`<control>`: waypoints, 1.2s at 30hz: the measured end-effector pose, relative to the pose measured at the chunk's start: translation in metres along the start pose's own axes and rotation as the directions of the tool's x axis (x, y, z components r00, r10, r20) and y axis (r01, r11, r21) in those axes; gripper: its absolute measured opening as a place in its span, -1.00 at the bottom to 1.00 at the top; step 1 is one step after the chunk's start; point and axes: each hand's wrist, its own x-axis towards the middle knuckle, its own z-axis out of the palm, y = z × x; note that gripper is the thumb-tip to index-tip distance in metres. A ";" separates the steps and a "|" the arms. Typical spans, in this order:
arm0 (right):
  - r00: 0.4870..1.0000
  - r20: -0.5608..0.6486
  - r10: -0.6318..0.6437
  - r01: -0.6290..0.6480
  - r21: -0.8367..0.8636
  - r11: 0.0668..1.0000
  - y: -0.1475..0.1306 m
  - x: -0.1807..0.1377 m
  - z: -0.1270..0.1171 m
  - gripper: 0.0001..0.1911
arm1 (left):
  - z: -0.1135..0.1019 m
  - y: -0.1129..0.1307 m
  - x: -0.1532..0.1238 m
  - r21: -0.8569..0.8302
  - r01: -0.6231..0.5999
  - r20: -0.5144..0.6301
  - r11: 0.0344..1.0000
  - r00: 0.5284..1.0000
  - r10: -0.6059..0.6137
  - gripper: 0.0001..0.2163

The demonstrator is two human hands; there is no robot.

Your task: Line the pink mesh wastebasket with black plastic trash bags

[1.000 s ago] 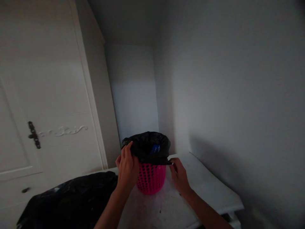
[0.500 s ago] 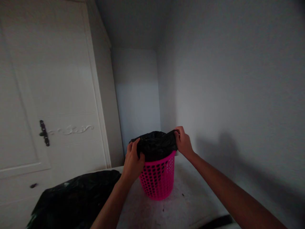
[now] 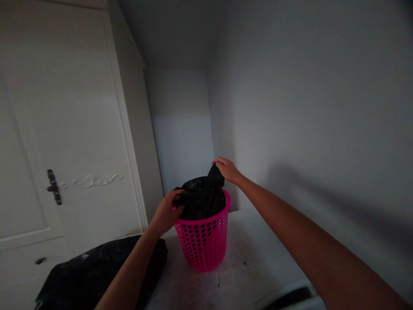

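Note:
A pink perforated basket [image 3: 204,243] stands upright on a pale surface, with a black bin bag [image 3: 196,202] bunched in its mouth. My right hand [image 3: 228,169] pinches a gathered part of the bag and holds it up above the far right of the rim. At the left side of the rim, my left hand [image 3: 167,212] has its thumb and fingers around the bag's edge. How firmly it grips is hard to see. Much of the basket's left rim is hidden by that hand and the bag.
A large black plastic bag [image 3: 87,271] lies at the lower left, partly behind my left forearm. The white wardrobe [image 3: 84,107] with a dark handle rises at the left. A grey wall [image 3: 306,107] runs along the right. A dark object [image 3: 287,299] shows at the bottom edge.
My right hand has moved up and left, drawing the bag into a raised bunch and baring the basket's right rim. My left hand has shifted slightly left.

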 end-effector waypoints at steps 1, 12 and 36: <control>0.999 0.031 -0.015 0.015 0.028 0.999 -0.009 0.005 0.003 -0.69 | 0.000 0.001 0.003 0.012 0.030 -0.042 0.999 0.999 -0.030 -0.54; 0.851 0.483 -0.208 0.346 -0.216 0.913 -0.090 -0.026 0.053 -0.64 | -0.004 0.032 0.046 -0.308 0.053 -0.150 0.950 0.983 -0.104 -0.56; 0.897 0.383 -0.222 0.145 0.220 0.965 -0.073 0.006 -0.032 -0.45 | 0.001 -0.004 0.112 -0.862 0.212 -0.064 0.460 0.856 -0.513 -0.62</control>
